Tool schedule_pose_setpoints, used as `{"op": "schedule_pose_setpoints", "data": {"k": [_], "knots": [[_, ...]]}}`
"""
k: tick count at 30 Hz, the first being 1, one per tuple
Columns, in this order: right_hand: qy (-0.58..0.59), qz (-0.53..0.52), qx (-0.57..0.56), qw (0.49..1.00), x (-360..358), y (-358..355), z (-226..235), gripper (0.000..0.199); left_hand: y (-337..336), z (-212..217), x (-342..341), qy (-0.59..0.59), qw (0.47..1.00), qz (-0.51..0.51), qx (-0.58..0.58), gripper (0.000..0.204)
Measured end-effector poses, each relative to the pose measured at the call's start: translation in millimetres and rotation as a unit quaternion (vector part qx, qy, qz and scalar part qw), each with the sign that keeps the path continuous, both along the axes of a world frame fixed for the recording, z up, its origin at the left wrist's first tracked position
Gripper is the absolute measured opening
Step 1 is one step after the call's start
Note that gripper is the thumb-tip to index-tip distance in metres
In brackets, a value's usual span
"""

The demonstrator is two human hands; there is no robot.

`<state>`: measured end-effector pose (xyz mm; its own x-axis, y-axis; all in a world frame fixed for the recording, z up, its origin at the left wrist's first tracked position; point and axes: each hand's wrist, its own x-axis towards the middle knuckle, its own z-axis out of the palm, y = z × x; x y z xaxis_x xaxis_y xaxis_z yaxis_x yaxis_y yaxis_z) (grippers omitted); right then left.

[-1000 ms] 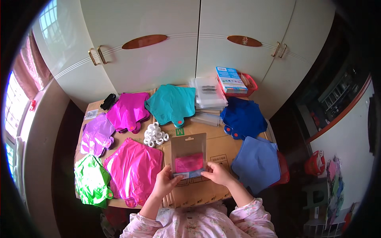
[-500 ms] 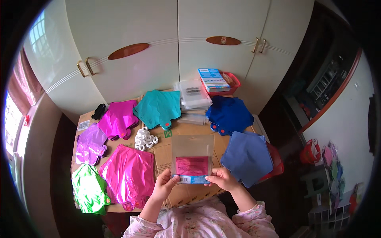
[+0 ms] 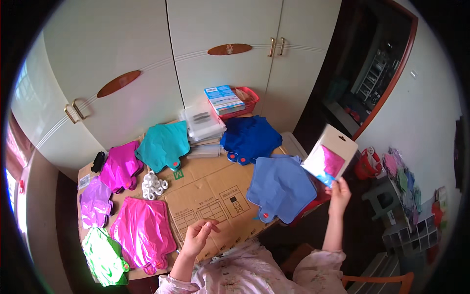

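Note:
My right hand [image 3: 339, 196] pinches the lower edge of a flat packet [image 3: 338, 147], held up and tilted beyond the table's right side. The packet has a pale upper part with a dark hang hole, pink folded foil in the middle and a blue strip at the bottom. Loosely curled, my left hand [image 3: 197, 237] hovers above the cardboard [image 3: 205, 191] at the near edge, with nothing seen in it. Beside it lies a large stack of shiny pink foil pieces [image 3: 144, 232]. Between my hands is a stack of dull blue pieces [image 3: 281, 186].
Around the cardboard lie green [image 3: 104, 257], lilac [image 3: 95, 206], magenta [image 3: 120, 166], teal [image 3: 164, 144] and dark blue [image 3: 252, 137] foil stacks. White rings [image 3: 153, 185] form a heap. Clear sleeves [image 3: 203, 125] lie before a red basket [image 3: 252, 100]. An orange chair frame [image 3: 391, 279] stands right.
The packet, held by both hands before me, has swung right and up in my right hand. My left hand has let go. The view has turned right.

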<state>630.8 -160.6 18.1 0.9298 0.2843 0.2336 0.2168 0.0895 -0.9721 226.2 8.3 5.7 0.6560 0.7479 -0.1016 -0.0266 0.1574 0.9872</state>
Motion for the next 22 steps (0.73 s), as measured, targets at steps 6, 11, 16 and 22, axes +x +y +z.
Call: {"op": "schedule_pose_setpoints", "data": {"k": [6,11,16,22], "knots": [[0.231,0.055,-0.146,0.960,122,-54,-120,0.025,-7,-6,-21,0.014,0.995,0.091,-0.030,0.022],[0.291,-0.005,-0.111,0.950,125,-1,-185,0.018,-12,0,-38,0.004,0.992,0.126,-0.032,0.019],[0.167,-0.033,-0.400,0.901,145,7,-206,0.025,-24,10,-63,0.003,0.994,0.110,-0.010,0.020],[0.110,0.052,-0.114,0.986,123,20,-140,0.035,-66,-9,-143,0.117,0.991,-0.018,0.060,0.027]]}}
